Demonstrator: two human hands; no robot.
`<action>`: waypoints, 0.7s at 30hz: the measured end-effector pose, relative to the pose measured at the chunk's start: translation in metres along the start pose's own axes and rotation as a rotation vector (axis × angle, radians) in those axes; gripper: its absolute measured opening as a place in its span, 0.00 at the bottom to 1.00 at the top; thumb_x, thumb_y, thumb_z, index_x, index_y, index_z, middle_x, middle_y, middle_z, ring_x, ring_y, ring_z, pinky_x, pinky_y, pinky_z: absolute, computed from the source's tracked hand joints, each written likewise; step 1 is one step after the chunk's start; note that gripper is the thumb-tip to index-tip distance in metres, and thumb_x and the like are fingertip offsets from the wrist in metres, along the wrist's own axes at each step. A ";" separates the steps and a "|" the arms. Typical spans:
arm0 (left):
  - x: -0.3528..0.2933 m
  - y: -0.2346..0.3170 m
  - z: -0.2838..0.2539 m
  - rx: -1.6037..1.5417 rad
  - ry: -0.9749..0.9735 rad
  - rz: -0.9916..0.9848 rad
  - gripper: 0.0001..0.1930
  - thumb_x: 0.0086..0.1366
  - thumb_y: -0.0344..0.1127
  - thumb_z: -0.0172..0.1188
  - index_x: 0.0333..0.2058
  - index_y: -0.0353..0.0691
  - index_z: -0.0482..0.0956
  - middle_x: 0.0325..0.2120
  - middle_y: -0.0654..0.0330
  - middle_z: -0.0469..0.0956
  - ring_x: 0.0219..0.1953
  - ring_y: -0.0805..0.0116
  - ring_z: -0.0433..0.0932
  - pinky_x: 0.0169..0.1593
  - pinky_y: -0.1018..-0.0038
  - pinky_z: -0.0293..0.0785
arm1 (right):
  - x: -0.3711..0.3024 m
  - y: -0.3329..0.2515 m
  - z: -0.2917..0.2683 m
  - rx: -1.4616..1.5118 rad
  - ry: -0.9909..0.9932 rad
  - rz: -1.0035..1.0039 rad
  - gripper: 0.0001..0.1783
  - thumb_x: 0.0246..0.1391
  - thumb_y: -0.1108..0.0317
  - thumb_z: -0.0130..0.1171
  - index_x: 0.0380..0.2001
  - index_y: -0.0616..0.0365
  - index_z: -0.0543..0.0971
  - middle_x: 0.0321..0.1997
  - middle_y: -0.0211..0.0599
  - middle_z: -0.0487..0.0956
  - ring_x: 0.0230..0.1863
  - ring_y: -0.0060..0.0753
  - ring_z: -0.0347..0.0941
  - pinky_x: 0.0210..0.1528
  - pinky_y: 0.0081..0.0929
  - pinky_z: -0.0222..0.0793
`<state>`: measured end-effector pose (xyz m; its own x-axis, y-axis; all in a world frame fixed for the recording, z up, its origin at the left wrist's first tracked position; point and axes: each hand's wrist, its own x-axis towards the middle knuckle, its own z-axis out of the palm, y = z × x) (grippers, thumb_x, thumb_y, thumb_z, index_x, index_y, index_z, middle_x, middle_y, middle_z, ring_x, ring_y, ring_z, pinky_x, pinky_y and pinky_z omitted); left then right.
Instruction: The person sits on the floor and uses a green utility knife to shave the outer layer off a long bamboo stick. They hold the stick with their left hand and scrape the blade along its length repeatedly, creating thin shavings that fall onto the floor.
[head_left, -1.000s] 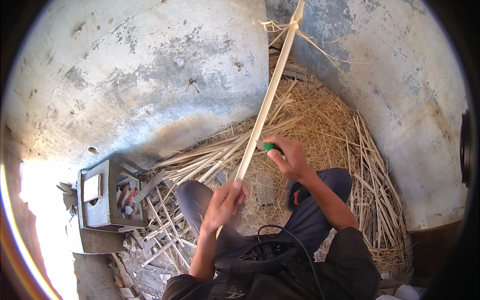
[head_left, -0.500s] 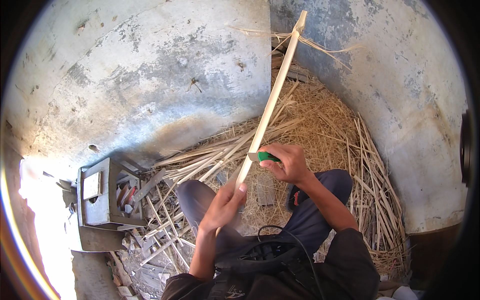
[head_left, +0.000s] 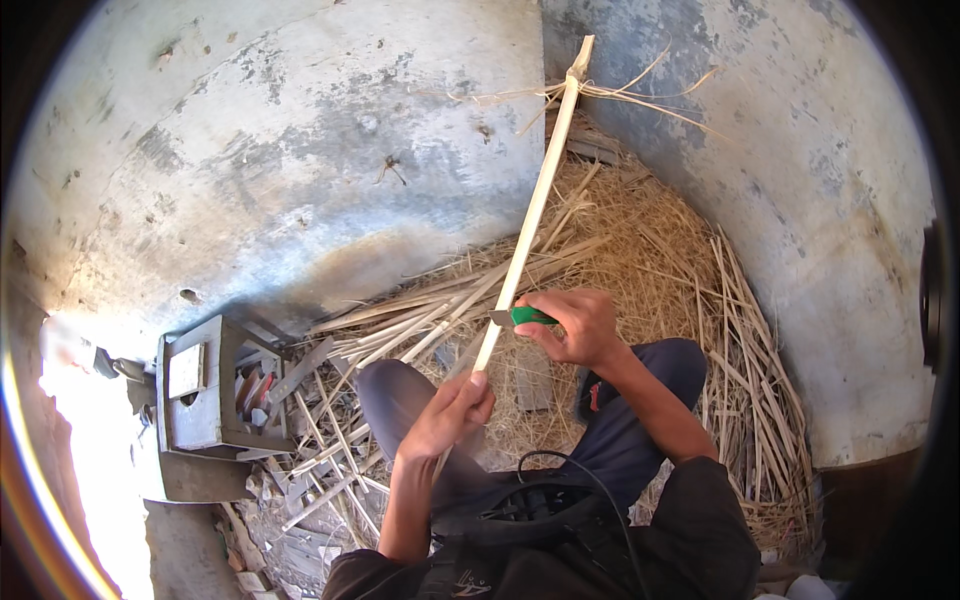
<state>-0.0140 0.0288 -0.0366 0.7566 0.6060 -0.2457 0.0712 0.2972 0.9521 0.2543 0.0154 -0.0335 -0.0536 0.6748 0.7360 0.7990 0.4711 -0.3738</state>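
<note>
Our right hand [head_left: 578, 328] was closed around the green handle of a small knife [head_left: 532, 316], and its blade [head_left: 501, 318] lay across a pale strip [head_left: 535, 215], seemingly against it. Our left hand [head_left: 455, 410] gripped the strip just below the blade, near the left knee [head_left: 385, 395]. From there the strip slanted up and away, with thin curls [head_left: 640, 97] hanging about its far end.

For a clean shaving stroke, we judged, the blade needed a low, even angle and light, steady pressure, so that it would skim rather than dig in. The left hand needed a firm hold, with its thumb clear of the edge; with the blade so near, a slip toward it seemed the main risk.

Below the strip, a heap of straw-like shavings [head_left: 645, 225] covered the floor, with loose strips [head_left: 425, 320] at its left and thin sticks [head_left: 755, 400] along its right. A weathered box [head_left: 195, 425] stood at our left, near a glaring opening, and stained, peeling walls [head_left: 300, 150] met in a corner ahead.
</note>
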 end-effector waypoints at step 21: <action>-0.039 -0.028 -0.004 0.000 -0.040 -0.036 0.23 0.86 0.52 0.41 0.31 0.46 0.64 0.21 0.71 0.63 0.18 0.84 0.58 0.18 0.82 0.58 | 0.008 0.046 -0.024 0.073 0.056 0.400 0.25 0.74 0.46 0.56 0.44 0.58 0.86 0.17 0.30 0.73 0.17 0.26 0.68 0.22 0.31 0.58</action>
<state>-0.0485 -0.0003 -0.0544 0.7787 0.5650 -0.2726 0.0990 0.3185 0.9428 0.3055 0.0285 -0.0314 0.2872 0.7818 0.5535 0.7051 0.2185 -0.6745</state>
